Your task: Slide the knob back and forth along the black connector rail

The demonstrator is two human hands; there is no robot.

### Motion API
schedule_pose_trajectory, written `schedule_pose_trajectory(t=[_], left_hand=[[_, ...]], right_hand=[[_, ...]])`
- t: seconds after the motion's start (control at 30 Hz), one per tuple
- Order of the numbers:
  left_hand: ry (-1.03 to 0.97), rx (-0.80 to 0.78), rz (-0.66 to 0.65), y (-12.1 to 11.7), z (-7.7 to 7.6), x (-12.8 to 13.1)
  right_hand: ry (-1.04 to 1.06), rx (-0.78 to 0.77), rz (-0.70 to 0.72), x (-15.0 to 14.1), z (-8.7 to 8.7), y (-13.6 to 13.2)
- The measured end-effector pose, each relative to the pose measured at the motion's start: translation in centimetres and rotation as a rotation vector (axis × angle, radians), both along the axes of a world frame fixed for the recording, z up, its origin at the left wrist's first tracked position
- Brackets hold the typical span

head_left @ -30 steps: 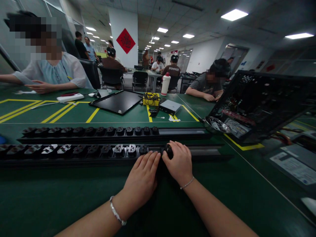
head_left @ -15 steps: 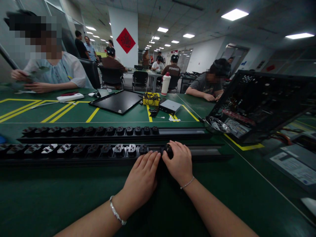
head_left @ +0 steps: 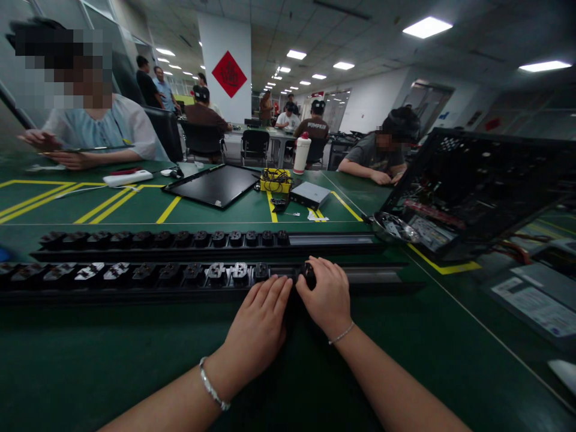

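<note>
Two long black power tracks lie across the green table, the near track [head_left: 378, 275] and the far track [head_left: 335, 240]. Each carries a row of black plug-in socket modules, such as one module [head_left: 262, 271] left of my hands. My right hand [head_left: 327, 294] curls its thumb and fingers around another black socket module [head_left: 308, 275] on the near track, right of the row. Its underside is hidden. My left hand [head_left: 261, 318] lies with fingers stretched out and side by side, fingertips on the near track's front edge between the row and the held module.
Beyond the tracks lie a flat black screen [head_left: 213, 185], a grey drive box [head_left: 310, 195], a yellow box of cables [head_left: 275, 180] and a white bottle [head_left: 302, 155]. An open computer case [head_left: 477, 180] stands at the right. Co-workers sit across the table.
The socket module in my right hand has turned slightly, while both hands stay in nearly the same place. The co-worker at left has shifted their hands and the thing held.
</note>
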State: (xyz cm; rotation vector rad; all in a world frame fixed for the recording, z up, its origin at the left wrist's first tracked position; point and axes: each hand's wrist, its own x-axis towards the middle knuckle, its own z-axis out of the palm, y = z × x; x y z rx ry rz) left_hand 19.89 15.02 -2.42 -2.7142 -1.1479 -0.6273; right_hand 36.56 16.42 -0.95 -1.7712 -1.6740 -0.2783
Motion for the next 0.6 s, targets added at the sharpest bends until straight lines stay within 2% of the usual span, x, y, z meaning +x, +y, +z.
schedule_pose_trajectory(t=[0.6], left_hand=[[0.003,0.009,0.002,-0.04,0.19,-0.04]], right_hand=[[-0.018,-0.023,0.000,-0.02,0.16,-0.10]])
